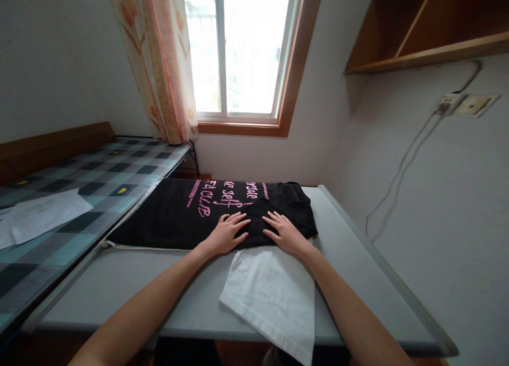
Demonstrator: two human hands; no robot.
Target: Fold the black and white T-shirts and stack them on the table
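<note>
a black t-shirt with pink lettering (178, 217) is laid across the far part of the table (358, 270), stretched from nine o'clock to two o'clock around the hands; by such a spread, the cloth seems to be given full support. the left hand (229, 232) and the right hand (287, 233) are rested palm down on it, fingers splayed and nothing grasped, presumably so that the fabric is kept flat and steady. at six o'clock, a white sleeve-shaped piece (274, 292) is draped over the near edge, apparently because it is left unpinned; whether it is joined to the black cloth cannot be told. at nine o'clock, paper sheets (51, 212) are set on the checked bed (119, 167), apart from the cloth.
</note>
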